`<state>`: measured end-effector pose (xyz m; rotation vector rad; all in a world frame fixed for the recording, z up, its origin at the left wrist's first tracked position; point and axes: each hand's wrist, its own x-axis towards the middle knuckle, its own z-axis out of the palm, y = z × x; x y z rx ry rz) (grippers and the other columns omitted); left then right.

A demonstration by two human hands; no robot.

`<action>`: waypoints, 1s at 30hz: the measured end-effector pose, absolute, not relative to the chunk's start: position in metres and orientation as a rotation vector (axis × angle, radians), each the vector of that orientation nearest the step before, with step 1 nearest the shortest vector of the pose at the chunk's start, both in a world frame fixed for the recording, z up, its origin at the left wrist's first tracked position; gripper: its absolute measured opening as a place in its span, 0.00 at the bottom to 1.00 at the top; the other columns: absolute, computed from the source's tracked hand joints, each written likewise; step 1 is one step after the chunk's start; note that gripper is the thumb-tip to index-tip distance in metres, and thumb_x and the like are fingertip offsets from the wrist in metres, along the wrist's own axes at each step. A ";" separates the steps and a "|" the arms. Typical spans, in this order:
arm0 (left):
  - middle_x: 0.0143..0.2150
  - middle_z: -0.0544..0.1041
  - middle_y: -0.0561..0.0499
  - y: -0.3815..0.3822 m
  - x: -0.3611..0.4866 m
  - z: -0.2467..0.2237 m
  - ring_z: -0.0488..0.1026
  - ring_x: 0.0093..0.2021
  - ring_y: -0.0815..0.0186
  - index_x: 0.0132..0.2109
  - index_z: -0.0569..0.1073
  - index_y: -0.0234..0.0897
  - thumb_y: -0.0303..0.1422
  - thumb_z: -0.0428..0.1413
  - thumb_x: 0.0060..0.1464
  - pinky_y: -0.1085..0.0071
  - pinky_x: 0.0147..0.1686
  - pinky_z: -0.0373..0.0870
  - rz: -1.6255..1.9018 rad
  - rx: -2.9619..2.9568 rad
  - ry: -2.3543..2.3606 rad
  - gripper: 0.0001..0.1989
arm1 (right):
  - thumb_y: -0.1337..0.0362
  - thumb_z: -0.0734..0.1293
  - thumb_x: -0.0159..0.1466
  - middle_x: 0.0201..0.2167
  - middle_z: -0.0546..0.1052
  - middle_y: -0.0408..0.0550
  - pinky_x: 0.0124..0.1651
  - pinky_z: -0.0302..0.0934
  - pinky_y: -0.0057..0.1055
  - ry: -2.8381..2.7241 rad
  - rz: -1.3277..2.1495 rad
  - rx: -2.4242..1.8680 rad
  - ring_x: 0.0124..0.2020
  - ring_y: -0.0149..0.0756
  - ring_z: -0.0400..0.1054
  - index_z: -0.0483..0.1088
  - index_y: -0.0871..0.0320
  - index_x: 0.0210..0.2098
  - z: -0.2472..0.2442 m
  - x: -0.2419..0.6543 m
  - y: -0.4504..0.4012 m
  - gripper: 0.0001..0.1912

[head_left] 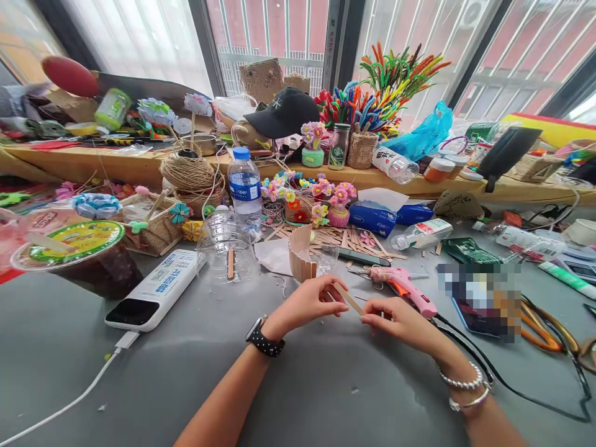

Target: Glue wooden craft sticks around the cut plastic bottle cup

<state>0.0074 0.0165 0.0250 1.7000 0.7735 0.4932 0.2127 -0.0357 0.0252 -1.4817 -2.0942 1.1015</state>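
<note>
Right of centre in the frame, the left hand (319,299) and right hand (398,320) pinch a wooden stick (350,300) near opposite ends; thin wood probably needs light, even fingertip pressure, clear of the glue gun (407,288)'s nozzle.

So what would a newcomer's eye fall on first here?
Probably the bright spray of fuzzy pipe cleaners at the back, right of the black baseball cap. Next, perhaps the pink glue gun beside the right hand. Front and center, that hand and the left hand hold a flat wooden stick.
</note>
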 end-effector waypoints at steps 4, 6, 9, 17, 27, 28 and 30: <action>0.28 0.75 0.52 0.017 0.004 0.027 0.71 0.29 0.70 0.41 0.69 0.35 0.33 0.53 0.49 0.75 0.32 0.66 0.487 1.870 0.778 0.10 | 0.54 0.58 0.59 0.21 0.71 0.41 0.27 0.53 0.26 -2.156 1.128 -1.488 0.24 0.30 0.62 0.67 0.57 0.26 0.020 0.219 -0.035 0.15; 0.26 0.74 0.52 0.018 0.004 0.027 0.71 0.28 0.71 0.36 0.72 0.34 0.32 0.52 0.50 0.77 0.30 0.64 0.464 1.931 0.786 0.07 | 0.53 0.57 0.59 0.20 0.70 0.41 0.26 0.52 0.26 -2.142 1.085 -1.505 0.23 0.29 0.61 0.67 0.57 0.26 0.018 0.218 -0.034 0.16; 0.25 0.75 0.52 0.019 0.004 0.028 0.71 0.28 0.71 0.34 0.73 0.34 0.31 0.52 0.50 0.78 0.30 0.64 0.414 2.000 0.802 0.07 | 0.51 0.58 0.58 0.20 0.70 0.41 0.26 0.52 0.26 -2.102 1.024 -1.537 0.23 0.29 0.60 0.68 0.57 0.24 0.020 0.217 -0.034 0.17; 0.24 0.74 0.54 0.020 0.002 0.021 0.71 0.22 0.71 0.34 0.68 0.35 0.35 0.48 0.52 0.78 0.24 0.64 0.249 1.973 0.977 0.08 | 0.46 0.55 0.57 0.27 0.71 0.49 0.33 0.55 0.33 -1.406 0.098 -1.988 0.27 0.35 0.62 0.67 0.57 0.27 0.021 0.245 -0.034 0.22; 0.24 0.71 0.56 0.020 0.005 0.017 0.69 0.20 0.70 0.38 0.65 0.37 0.36 0.51 0.48 0.77 0.22 0.59 0.212 2.104 1.063 0.09 | 0.39 0.61 0.46 0.32 0.71 0.55 0.36 0.58 0.38 -1.537 0.125 -2.229 0.34 0.45 0.65 0.66 0.61 0.32 -0.008 0.263 -0.023 0.31; 0.23 0.71 0.56 0.020 0.005 0.017 0.69 0.20 0.70 0.37 0.65 0.37 0.36 0.50 0.49 0.76 0.22 0.59 0.213 2.089 1.058 0.08 | 0.40 0.61 0.46 0.31 0.72 0.55 0.35 0.58 0.37 -1.543 0.144 -2.242 0.33 0.44 0.65 0.66 0.61 0.33 -0.008 0.263 -0.023 0.30; 0.23 0.71 0.55 0.020 0.005 0.016 0.68 0.20 0.70 0.35 0.64 0.37 0.36 0.48 0.51 0.76 0.22 0.60 0.220 2.059 1.057 0.07 | 0.43 0.60 0.48 0.30 0.73 0.54 0.32 0.57 0.35 -1.530 0.125 -2.282 0.30 0.42 0.66 0.66 0.61 0.33 -0.007 0.262 -0.023 0.26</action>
